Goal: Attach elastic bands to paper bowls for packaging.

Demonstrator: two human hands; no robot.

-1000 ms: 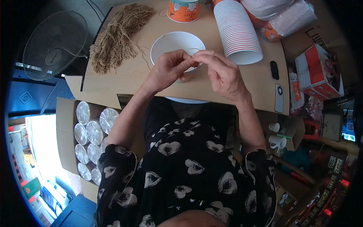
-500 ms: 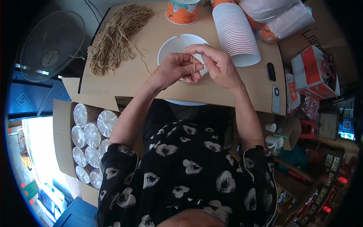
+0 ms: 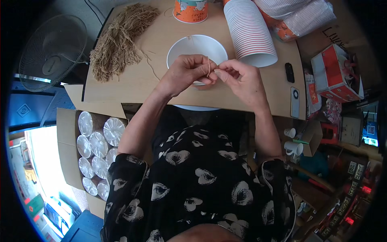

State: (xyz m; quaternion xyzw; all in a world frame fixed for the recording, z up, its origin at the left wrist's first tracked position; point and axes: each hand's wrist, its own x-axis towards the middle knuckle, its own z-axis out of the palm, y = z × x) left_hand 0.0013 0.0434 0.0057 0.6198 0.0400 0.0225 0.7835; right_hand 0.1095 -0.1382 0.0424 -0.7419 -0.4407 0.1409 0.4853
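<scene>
My left hand point(image 3: 186, 74) is closed, pinching a thin tan cord point(image 3: 209, 66) that loops over its fingers. Close beside it, the thumb and fingertips of my right hand point(image 3: 245, 80) press together at the cord, the two hands meeting tip to tip. Both are above the near side of a round paper tub point(image 3: 197, 43) with a white inside, which they partly hide. A large bundle of tan cords point(image 3: 119, 44) lies at the left of the table, one loose strand trailing toward my left wrist.
An orange printed tub point(image 3: 190, 12) stands at the back. Nested white paper tubs point(image 3: 250, 34) lie on their side at right, near wrapped stacks point(image 3: 308, 20). A black object point(image 3: 289, 72) and a phone point(image 3: 295, 103) rest by the right edge. A carton of wrapped cups point(image 3: 98, 143) and a fan point(image 3: 52, 52) are left.
My right hand has moved down and slightly outward, its fingers going from arched over the left hand to pinched at the cord. The left hand stays nearly in place.
</scene>
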